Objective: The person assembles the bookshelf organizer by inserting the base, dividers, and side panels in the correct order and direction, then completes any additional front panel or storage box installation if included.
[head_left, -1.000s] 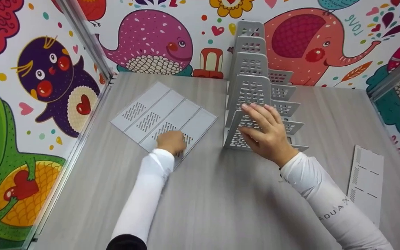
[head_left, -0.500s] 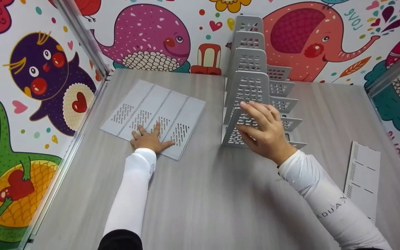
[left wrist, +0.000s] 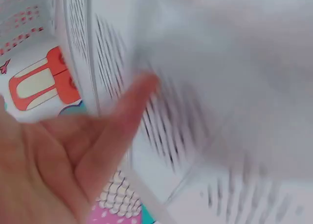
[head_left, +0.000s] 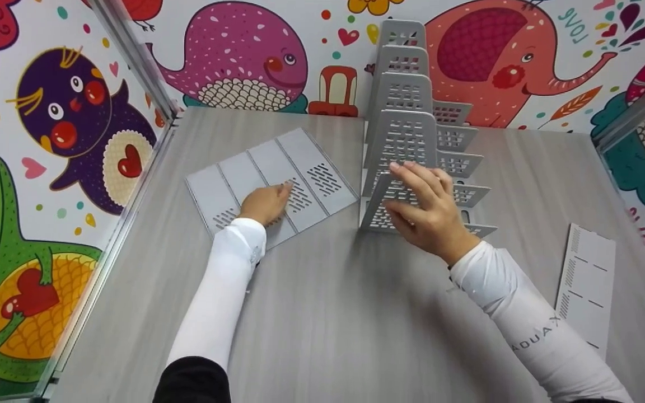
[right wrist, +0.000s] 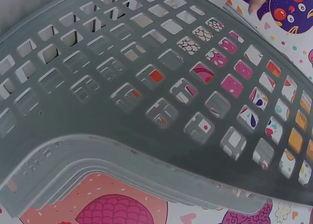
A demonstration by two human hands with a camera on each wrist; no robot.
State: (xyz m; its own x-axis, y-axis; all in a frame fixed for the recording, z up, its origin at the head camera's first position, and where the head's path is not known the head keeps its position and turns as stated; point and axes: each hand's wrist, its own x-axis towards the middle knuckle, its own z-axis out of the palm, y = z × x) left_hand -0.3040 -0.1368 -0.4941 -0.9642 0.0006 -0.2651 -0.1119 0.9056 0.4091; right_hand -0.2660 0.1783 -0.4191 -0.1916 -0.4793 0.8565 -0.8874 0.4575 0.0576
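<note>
A flat light-grey panel (head_left: 255, 168), creased into strips with slanted slots along one side, lies on the table's left half. My left hand (head_left: 266, 204) is over the slotted side. In the left wrist view its outstretched digit (left wrist: 129, 109) touches the slotted panel (left wrist: 166, 131), blurred; the other fingertips are hidden. Right of it stands a grey file rack (head_left: 406, 126) with several perforated dividers. My right hand (head_left: 431, 218) rests at its front divider, fingers extended near the top edge. In the right wrist view the perforated divider (right wrist: 142, 121) fills the frame; that hand's fingers are out of view.
A narrow light-grey slotted panel (head_left: 588, 285) lies at the right, partly behind the right sleeve (head_left: 524, 302). Cartoon-printed walls (head_left: 244, 56) enclose the grey wood-grain table (head_left: 328, 313) at the back and sides. A metal strip (head_left: 126, 246) runs along the left edge.
The panel under the left hand has turned counter-clockwise, bringing its slotted side to the lower right. The left hand spread its fingers, then drew them together. The right hand stayed at the rack.
</note>
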